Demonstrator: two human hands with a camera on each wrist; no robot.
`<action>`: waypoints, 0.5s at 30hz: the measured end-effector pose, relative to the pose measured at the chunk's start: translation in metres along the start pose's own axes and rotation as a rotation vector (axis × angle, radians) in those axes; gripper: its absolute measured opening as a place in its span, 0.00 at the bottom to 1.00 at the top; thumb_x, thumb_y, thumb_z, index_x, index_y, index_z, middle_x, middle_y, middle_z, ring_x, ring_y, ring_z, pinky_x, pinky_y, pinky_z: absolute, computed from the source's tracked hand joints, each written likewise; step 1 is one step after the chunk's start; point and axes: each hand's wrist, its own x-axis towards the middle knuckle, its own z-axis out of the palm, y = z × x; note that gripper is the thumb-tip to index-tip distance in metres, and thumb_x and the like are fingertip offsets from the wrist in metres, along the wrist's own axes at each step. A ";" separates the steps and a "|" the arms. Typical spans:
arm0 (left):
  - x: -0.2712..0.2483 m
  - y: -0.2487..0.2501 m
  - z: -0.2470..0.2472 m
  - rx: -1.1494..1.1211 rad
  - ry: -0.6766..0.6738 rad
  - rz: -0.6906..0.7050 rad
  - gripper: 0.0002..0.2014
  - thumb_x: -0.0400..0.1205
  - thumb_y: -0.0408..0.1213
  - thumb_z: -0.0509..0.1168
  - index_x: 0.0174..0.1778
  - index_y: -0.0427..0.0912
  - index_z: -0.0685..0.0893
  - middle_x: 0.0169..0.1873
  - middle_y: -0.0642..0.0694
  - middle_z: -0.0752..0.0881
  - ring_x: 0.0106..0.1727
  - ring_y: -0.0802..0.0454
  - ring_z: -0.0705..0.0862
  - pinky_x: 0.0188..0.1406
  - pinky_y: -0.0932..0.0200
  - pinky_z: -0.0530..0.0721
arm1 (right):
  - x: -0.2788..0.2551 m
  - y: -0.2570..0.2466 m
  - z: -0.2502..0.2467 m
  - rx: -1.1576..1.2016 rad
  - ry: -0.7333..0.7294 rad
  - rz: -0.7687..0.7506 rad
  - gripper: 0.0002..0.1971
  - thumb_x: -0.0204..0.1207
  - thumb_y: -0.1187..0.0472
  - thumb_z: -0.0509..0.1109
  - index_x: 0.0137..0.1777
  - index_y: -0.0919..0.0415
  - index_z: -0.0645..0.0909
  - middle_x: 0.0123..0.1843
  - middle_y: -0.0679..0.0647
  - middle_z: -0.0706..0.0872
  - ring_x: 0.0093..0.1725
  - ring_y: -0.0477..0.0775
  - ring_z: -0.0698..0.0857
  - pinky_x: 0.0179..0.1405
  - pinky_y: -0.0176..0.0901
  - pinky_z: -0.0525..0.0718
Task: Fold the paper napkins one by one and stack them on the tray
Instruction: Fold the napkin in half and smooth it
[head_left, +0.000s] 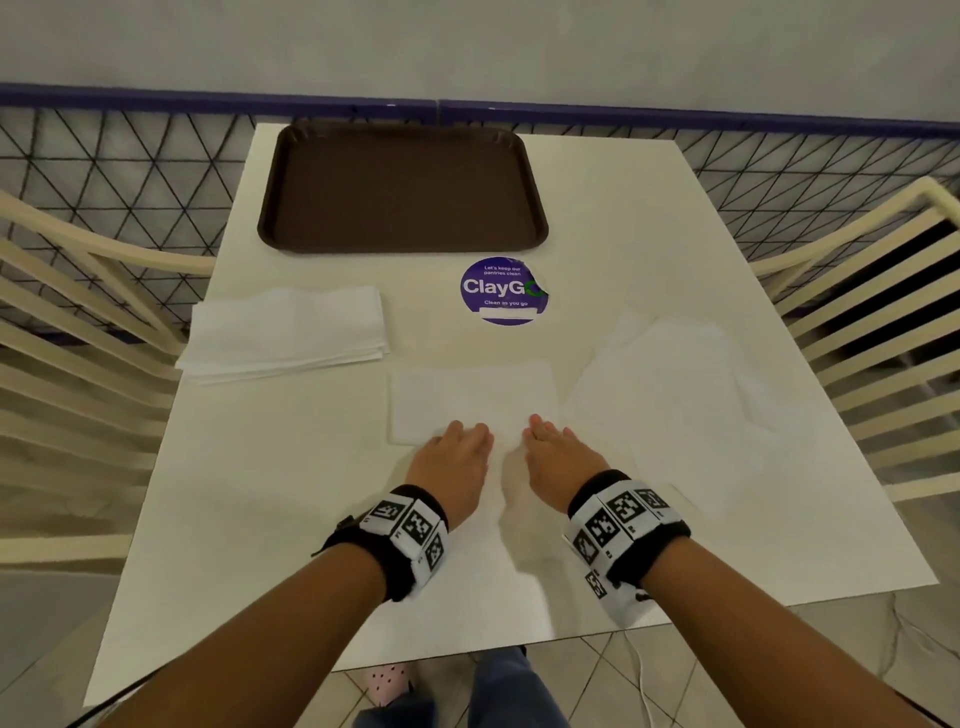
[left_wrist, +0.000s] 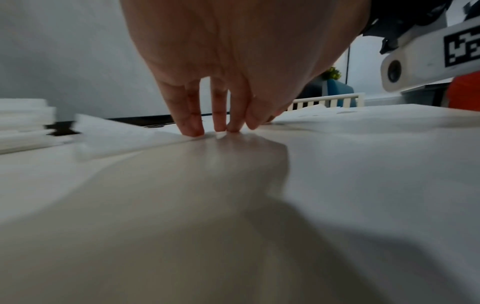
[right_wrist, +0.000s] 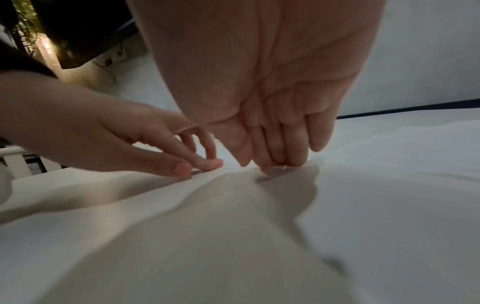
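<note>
Folded napkin (head_left: 475, 400) lies flat on the white table (head_left: 311, 493), long axis left-right, straight ahead of both hands, which sit at its near edge. Left hand (head_left: 457, 460) nearer the left half: fingers together, tips pressing the near edge down. Right hand (head_left: 558, 452) alongside, fingers straight and together, tips on the paper. Both palms down, wrists low. Brown tray (head_left: 402, 189) is far side, nothing on it; stack of napkins (head_left: 285, 332) to the left; loose napkins (head_left: 670, 379) right.
</note>
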 end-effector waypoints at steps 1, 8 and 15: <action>-0.005 -0.008 0.000 0.012 -0.012 -0.015 0.22 0.84 0.33 0.52 0.76 0.34 0.65 0.69 0.42 0.70 0.65 0.40 0.73 0.60 0.53 0.76 | 0.002 -0.001 -0.001 -0.019 -0.003 0.006 0.23 0.84 0.67 0.47 0.79 0.70 0.57 0.83 0.62 0.54 0.81 0.58 0.60 0.80 0.48 0.57; -0.034 -0.051 0.002 0.103 0.073 -0.073 0.20 0.48 0.35 0.84 0.34 0.37 0.90 0.32 0.46 0.86 0.26 0.49 0.82 0.14 0.66 0.74 | 0.004 -0.009 -0.032 -0.154 -0.011 -0.009 0.16 0.83 0.62 0.53 0.63 0.70 0.76 0.64 0.62 0.78 0.64 0.64 0.79 0.59 0.49 0.78; -0.016 -0.045 -0.032 0.011 -0.116 -0.147 0.24 0.85 0.46 0.55 0.75 0.39 0.66 0.76 0.46 0.63 0.76 0.48 0.63 0.71 0.57 0.66 | 0.015 -0.016 -0.050 -0.301 -0.030 -0.143 0.17 0.82 0.59 0.61 0.65 0.70 0.75 0.65 0.63 0.77 0.64 0.63 0.80 0.57 0.49 0.79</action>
